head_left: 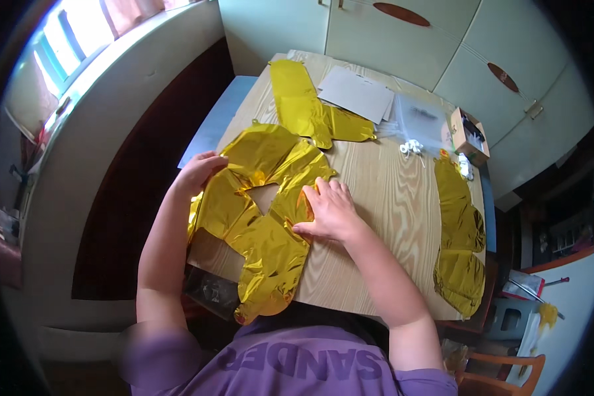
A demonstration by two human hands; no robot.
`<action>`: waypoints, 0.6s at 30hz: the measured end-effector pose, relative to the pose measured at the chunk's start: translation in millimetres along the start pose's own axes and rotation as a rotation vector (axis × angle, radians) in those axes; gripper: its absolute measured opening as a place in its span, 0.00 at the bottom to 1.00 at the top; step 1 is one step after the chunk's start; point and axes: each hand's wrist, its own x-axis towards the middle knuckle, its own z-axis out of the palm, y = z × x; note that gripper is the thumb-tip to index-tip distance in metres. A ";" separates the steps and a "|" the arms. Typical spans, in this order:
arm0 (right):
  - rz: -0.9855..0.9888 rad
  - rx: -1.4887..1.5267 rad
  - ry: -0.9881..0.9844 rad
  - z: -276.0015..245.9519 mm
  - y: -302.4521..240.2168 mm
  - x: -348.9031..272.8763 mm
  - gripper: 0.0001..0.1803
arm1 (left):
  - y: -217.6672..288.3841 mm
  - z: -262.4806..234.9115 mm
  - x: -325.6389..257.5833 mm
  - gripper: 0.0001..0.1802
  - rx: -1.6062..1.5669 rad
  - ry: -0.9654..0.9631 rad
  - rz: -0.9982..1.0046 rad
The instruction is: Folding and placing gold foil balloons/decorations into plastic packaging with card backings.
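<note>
A shiny gold foil balloon [264, 234], flat and creased, lies in front of me on the wooden table. It is a broad loop around a small gap, with a tail running down past the near table edge. My left hand [203, 171] grips the loop's left rim, its fingers partly hidden by the foil. On the opposite rim is my right hand [333, 210], with foil bunched between its curved fingers and thumb. Beyond the loop lies a bent gold foil balloon [297, 102], flat like the first. Another flat gold foil balloon [461, 244] lies along the table's right side.
White sheets [356, 92] and a clear plastic sleeve [419, 122] lie at the table's far side. A small open box [470, 135] stands at the far right corner. White ribbon rolls [412, 146] sit nearby. Pale cabinets [402, 46] rise behind the table; a wooden chair [508, 379] stands lower right.
</note>
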 end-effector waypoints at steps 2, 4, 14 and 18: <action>0.008 -0.011 0.056 5.9 4.5 -1.5 0.52 | 4.5 -20.8 -3.3 0.08 0.038 0.051 0.000; -0.004 -0.014 0.064 6.1 2.2 -0.6 0.52 | -12.2 -56.0 3.0 0.08 -0.093 0.164 -0.015; 0.022 -0.068 0.127 9.1 7.8 -8.1 0.53 | -137.5 -261.9 14.3 0.18 -0.452 0.531 -0.186; 0.066 0.015 -0.032 -2.1 -0.4 -3.1 0.56 | -175.6 -386.2 -53.4 0.22 -0.339 1.252 -0.008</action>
